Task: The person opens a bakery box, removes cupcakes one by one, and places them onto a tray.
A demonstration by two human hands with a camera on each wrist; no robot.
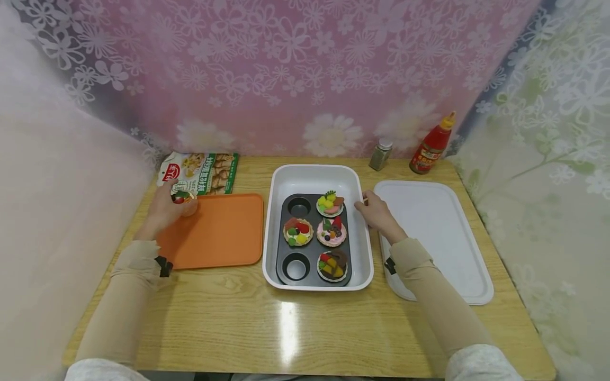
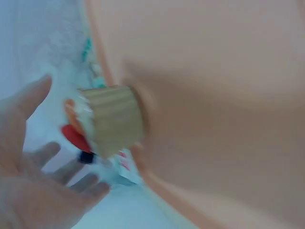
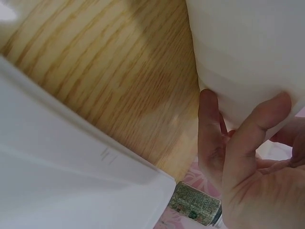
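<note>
My left hand (image 1: 162,209) is at the left end of the orange tray (image 1: 224,230). In the left wrist view its fingers are spread beside a fruit tart (image 2: 116,119) in a ribbed, pale case, which stands on the tray near its edge. A gap shows between the thumb and the tart. My right hand (image 1: 378,214) grips the right rim of a deep white pan (image 1: 314,170), with fingers against the outer wall (image 3: 243,62) in the right wrist view. Inside the pan lies a dark muffin tin (image 1: 312,267) with several fruit-topped tarts (image 1: 332,232) in its cups.
A food packet (image 1: 205,172) lies behind the orange tray. On the right is a flat white tray (image 1: 438,238), close to the pan. A small spice jar (image 1: 380,154) and a red sauce bottle (image 1: 432,145) stand at the back, near the flowered curtain (image 1: 329,79).
</note>
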